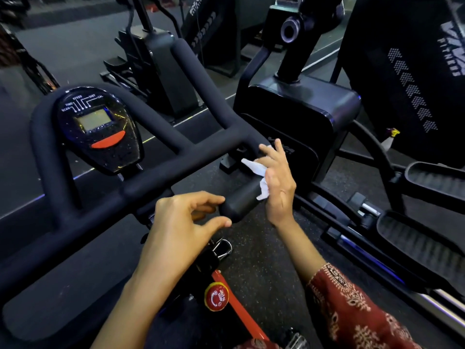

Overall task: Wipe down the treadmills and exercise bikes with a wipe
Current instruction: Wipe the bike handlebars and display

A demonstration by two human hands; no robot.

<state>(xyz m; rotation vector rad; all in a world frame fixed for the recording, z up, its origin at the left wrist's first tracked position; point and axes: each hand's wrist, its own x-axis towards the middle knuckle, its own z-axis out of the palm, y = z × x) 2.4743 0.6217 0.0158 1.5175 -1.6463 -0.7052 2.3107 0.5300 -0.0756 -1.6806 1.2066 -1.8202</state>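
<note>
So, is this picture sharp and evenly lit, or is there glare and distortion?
Head view: dim room, so the black handlebar loses detail; small glints speckle the console; the white wipe at the right hand is nearly blown out; lines bend toward the edges, a wide-lens effect.
</note>
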